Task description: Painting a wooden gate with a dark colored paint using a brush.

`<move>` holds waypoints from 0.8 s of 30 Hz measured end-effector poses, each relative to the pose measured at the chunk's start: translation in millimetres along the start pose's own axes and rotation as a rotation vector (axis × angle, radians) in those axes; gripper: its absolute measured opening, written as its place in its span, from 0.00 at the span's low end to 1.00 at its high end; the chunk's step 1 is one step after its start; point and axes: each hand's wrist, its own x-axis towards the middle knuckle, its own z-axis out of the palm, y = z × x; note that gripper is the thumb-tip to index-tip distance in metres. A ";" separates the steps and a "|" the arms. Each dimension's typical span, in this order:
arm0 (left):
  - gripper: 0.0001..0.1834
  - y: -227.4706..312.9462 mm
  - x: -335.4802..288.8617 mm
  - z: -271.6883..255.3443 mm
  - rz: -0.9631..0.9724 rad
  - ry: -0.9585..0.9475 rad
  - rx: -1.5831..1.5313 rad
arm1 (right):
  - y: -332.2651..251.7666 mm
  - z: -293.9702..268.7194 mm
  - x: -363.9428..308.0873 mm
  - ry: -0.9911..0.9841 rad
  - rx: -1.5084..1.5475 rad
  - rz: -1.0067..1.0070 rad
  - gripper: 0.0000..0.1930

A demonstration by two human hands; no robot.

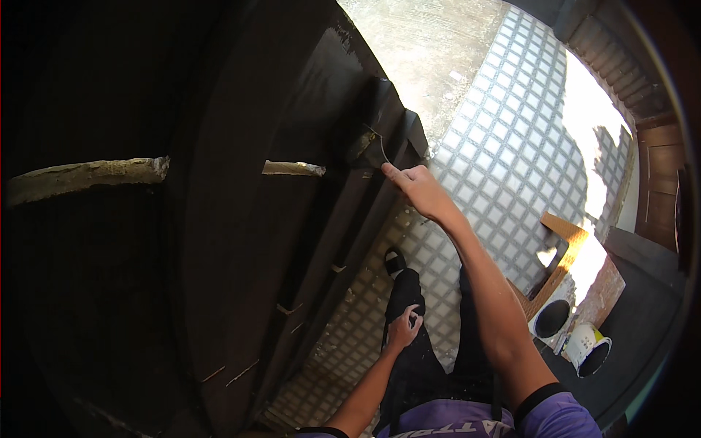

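Note:
My right hand (423, 191) reaches out and grips a putty knife (374, 148) by its handle end. The broad blade rests against or very near the edge of a large dark painted panel (241, 241); contact is hard to tell in the shadow. Two pale filled strips, a long strip (95, 177) and a shorter strip (293, 168), run across the dark surface. By my knee hangs my left hand (403, 330), its fingers loosely curled with a gap between them and nothing visible inside.
A light checkered tile floor (504, 146) lies to the right, sunlit in places. Two paint buckets, a white bucket (548, 321) and a spattered bucket (588, 349), sit at lower right near a brown woven plastic chair (562, 271). A wooden door (659, 182) is at far right.

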 end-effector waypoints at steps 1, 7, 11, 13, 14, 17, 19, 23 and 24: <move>0.22 -1.3 -1.5 0.2 0.004 0.005 0.006 | -1.0 1.1 -6.3 0.014 -0.152 0.111 0.37; 0.21 -4.4 -8.6 -8.1 -0.029 0.009 -0.018 | -101.3 -12.8 -26.2 0.134 -0.502 0.114 0.36; 0.19 -4.8 -1.5 -3.0 -0.004 0.019 -0.002 | -209.7 -25.1 -60.1 -0.074 -0.439 0.020 0.30; 0.17 2.3 -1.3 0.1 0.004 0.027 0.022 | -202.8 -29.5 -74.6 -0.063 -0.384 -0.009 0.27; 0.17 -1.0 -2.5 -3.7 -0.003 0.034 0.024 | -176.8 -25.6 -71.9 -0.075 -0.253 -0.058 0.28; 0.18 -1.3 2.8 1.2 0.004 0.033 -0.011 | -62.2 -0.3 -40.9 -0.121 0.127 -0.113 0.34; 0.17 2.5 9.7 3.7 0.032 0.042 -0.041 | 7.9 12.0 -19.8 -0.076 -0.186 0.031 0.39; 0.17 -2.5 7.8 -0.4 0.039 0.102 -0.083 | -16.3 16.2 -31.3 -0.043 -0.329 0.255 0.38; 0.17 -5.7 8.4 -3.4 0.019 0.101 -0.080 | -37.4 11.1 -34.3 -0.050 -0.332 0.251 0.38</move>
